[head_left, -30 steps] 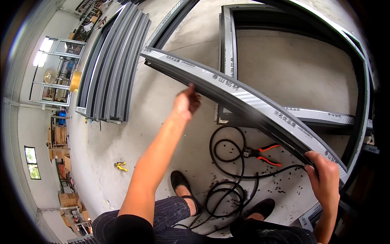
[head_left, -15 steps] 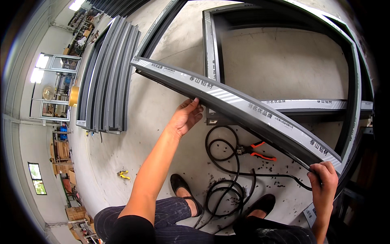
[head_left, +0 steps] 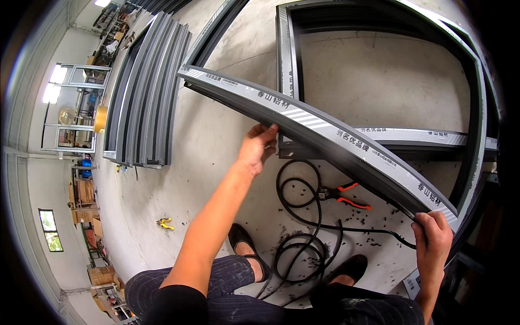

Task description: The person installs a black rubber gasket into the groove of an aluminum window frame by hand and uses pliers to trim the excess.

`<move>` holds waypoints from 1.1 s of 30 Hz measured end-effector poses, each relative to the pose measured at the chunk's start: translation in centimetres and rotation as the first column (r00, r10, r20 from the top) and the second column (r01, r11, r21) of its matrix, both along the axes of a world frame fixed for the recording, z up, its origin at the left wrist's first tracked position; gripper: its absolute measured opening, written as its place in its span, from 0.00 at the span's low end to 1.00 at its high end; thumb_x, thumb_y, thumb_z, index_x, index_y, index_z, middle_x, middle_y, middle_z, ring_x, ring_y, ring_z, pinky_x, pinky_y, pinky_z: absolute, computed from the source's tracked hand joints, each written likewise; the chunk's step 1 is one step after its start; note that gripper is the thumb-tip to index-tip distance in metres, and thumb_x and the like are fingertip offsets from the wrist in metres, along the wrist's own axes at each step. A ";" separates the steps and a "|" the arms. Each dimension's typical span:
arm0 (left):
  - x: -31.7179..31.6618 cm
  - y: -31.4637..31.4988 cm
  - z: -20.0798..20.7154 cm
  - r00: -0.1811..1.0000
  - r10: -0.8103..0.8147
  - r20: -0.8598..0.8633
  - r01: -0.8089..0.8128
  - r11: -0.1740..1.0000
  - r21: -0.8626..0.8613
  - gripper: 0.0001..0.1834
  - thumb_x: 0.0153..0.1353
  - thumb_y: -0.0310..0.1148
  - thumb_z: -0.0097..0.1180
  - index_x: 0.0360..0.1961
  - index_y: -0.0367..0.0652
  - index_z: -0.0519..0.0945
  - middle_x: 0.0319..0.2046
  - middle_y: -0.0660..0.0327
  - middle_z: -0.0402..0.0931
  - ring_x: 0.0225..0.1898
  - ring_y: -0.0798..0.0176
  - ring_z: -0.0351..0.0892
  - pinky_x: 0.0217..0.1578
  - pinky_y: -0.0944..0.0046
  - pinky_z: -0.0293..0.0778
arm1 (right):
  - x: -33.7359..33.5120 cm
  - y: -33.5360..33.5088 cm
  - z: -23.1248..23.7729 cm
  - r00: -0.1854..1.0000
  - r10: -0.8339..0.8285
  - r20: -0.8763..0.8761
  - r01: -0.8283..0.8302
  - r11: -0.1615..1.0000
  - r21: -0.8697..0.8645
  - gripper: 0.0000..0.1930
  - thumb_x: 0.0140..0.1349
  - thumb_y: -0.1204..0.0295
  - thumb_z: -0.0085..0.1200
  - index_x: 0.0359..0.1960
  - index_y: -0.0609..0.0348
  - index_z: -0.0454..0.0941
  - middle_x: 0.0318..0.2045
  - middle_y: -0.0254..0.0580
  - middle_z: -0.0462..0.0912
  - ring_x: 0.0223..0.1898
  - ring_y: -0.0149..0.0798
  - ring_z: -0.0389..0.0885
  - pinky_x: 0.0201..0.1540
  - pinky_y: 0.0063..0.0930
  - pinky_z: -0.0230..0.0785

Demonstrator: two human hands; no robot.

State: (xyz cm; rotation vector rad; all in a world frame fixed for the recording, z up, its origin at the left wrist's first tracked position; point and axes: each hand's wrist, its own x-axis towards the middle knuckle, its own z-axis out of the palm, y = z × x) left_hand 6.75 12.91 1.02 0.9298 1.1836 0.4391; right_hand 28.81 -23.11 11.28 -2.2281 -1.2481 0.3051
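Observation:
A grey metal window frame (head_left: 325,130) with protective film on its face slants across the view, its near bar closest to me. My left hand (head_left: 257,149) is closed at the dark lower side of that bar, thumb and fingertips against it; whether a strip lies under them is hidden. By the bar's right-hand corner, my right hand (head_left: 433,235) pinches a black rubber strip (head_left: 374,230) at the edge. From there the strip runs down to loose coils on the floor. Pliers with orange-and-black handles (head_left: 346,197) lie beside the coils.
Another filmed frame (head_left: 284,54) lies beyond the near bar. Stacked grey profiles (head_left: 146,97) stand at the left. Small yellow pliers (head_left: 165,223) and black scraps lie on the concrete floor (head_left: 216,189). My shoes (head_left: 349,268) are close to the coils.
My left hand has slid a little right and up along the bar. The right hand stays at the corner. The view has shifted slightly.

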 end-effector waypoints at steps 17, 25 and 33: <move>1.0 -2.4 2.1 0.975 -0.138 -0.173 0.143 0.990 0.014 0.33 0.56 0.43 0.67 0.58 0.41 0.67 0.50 0.62 0.72 0.55 0.63 0.68 0.56 0.55 0.59 | -0.6 -2.9 -1.2 0.986 -0.158 -0.045 0.161 0.985 0.062 0.12 0.51 0.85 0.58 0.38 0.65 0.77 0.32 0.45 0.75 0.31 0.42 0.76 0.32 0.29 0.68; 2.3 -4.2 2.2 0.954 -0.147 -0.262 0.194 0.967 0.163 0.37 0.56 0.42 0.67 0.60 0.36 0.64 0.55 0.56 0.71 0.56 0.62 0.68 0.52 0.61 0.66 | -0.7 -2.5 -0.7 0.993 -0.111 0.027 0.108 0.989 0.099 0.09 0.50 0.84 0.60 0.35 0.65 0.78 0.29 0.45 0.75 0.28 0.44 0.75 0.30 0.30 0.67; 2.9 -6.3 1.0 0.895 -0.020 -0.446 0.273 0.814 0.512 0.33 0.56 0.43 0.66 0.53 0.29 0.69 0.49 0.51 0.73 0.49 0.58 0.72 0.51 0.61 0.67 | -0.6 -2.8 -1.1 0.994 -0.102 0.035 0.100 0.993 0.060 0.08 0.51 0.83 0.60 0.34 0.65 0.78 0.28 0.44 0.75 0.26 0.44 0.75 0.28 0.30 0.66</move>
